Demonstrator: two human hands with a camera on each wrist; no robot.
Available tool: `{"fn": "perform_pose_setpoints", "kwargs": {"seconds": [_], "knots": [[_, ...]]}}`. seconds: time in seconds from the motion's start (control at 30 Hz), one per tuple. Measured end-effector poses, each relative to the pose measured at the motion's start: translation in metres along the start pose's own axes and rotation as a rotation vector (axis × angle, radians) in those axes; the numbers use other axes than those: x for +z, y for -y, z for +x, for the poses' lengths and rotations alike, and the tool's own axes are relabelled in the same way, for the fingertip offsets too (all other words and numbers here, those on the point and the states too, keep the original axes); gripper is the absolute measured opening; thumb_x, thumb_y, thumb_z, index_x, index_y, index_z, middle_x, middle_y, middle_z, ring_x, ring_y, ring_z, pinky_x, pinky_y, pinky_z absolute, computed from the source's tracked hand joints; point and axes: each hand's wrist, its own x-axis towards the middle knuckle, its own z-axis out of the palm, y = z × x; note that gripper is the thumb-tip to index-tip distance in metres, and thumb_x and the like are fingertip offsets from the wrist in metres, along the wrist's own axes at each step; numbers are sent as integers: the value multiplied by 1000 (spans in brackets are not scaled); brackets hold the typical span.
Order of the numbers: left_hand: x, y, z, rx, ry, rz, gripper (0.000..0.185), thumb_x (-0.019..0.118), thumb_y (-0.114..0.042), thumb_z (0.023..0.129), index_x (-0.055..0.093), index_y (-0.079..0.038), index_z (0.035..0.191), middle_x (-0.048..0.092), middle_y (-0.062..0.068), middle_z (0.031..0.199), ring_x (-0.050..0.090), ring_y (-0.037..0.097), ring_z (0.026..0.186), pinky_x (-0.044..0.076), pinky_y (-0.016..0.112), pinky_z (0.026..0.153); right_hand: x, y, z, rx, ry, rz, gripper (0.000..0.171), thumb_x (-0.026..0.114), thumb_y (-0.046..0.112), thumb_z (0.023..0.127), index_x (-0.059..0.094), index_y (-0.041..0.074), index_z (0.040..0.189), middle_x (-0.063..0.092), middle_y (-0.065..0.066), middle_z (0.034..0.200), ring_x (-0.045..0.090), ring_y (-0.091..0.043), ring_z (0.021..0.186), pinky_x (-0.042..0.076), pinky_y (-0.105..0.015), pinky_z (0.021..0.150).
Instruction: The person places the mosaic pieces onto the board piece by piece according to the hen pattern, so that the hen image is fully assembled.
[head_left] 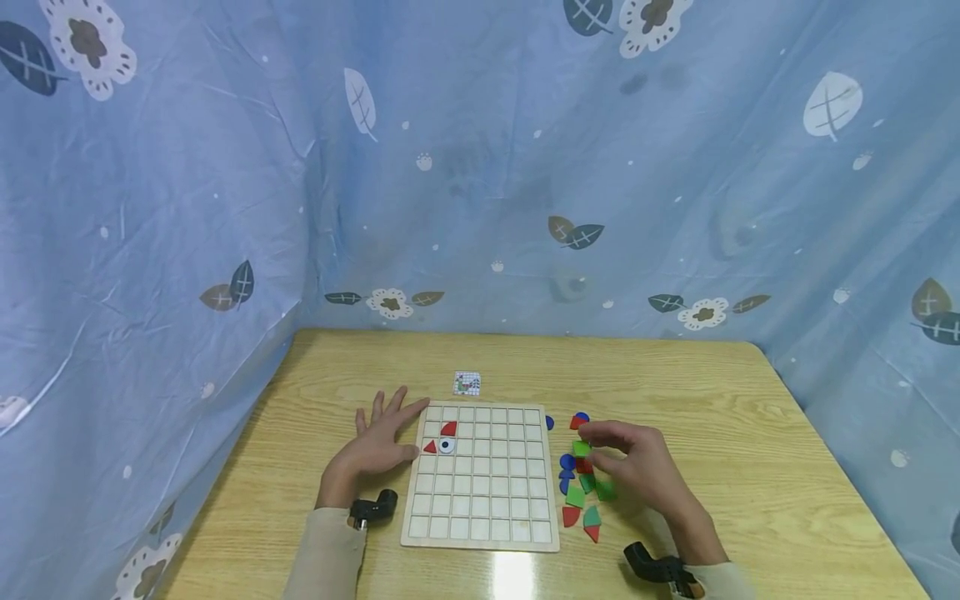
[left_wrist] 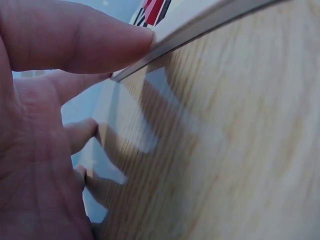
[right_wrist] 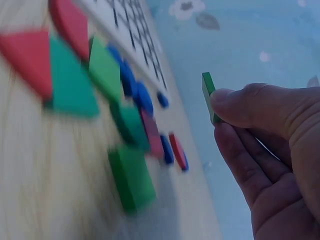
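My right hand (head_left: 637,462) pinches a thin green block (right_wrist: 209,97) between thumb and fingers, raised above the loose pieces to the right of the wooden grid board (head_left: 480,542). My left hand (head_left: 381,444) lies at the board's left side with fingers spread. Its thumb (left_wrist: 90,42) touches the board's edge, and the index finger reaches the upper left corner. On the board's upper left cells sit a red quarter-circle (head_left: 448,429), a red triangle (head_left: 430,447) and a white square with an eye (head_left: 446,446).
Several loose pieces lie right of the board, among them a light green square (head_left: 575,497), a red quarter-circle (head_left: 571,517), a red triangle (head_left: 592,532) and a blue circle (head_left: 567,462). Behind the board is a small picture card (head_left: 467,383). A blue patterned curtain (head_left: 480,167) surrounds the table.
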Motion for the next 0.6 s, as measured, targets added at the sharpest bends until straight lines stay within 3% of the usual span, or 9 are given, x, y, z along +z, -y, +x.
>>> {"fn": "perform_pose_setpoints", "kwargs": {"seconds": [0.23, 0.6], "knots": [[0, 2, 1, 2, -1, 10, 86, 74, -14, 90, 43, -20, 170, 4, 22, 184, -19, 56, 166, -19, 82, 121, 30, 16, 11, -26, 53, 95, 34, 82, -4, 92, 80, 6, 125, 83, -11, 119, 81, -21, 107, 66, -32, 89], [1, 1, 1, -4, -8, 6, 85, 74, -11, 90, 44, -20, 170, 5, 22, 184, -18, 55, 166, -20, 82, 122, 80, 37, 29, -77, 117, 195, 34, 81, -4, 93, 79, 3, 126, 82, -15, 122, 80, -29, 112, 65, -45, 97]]}}
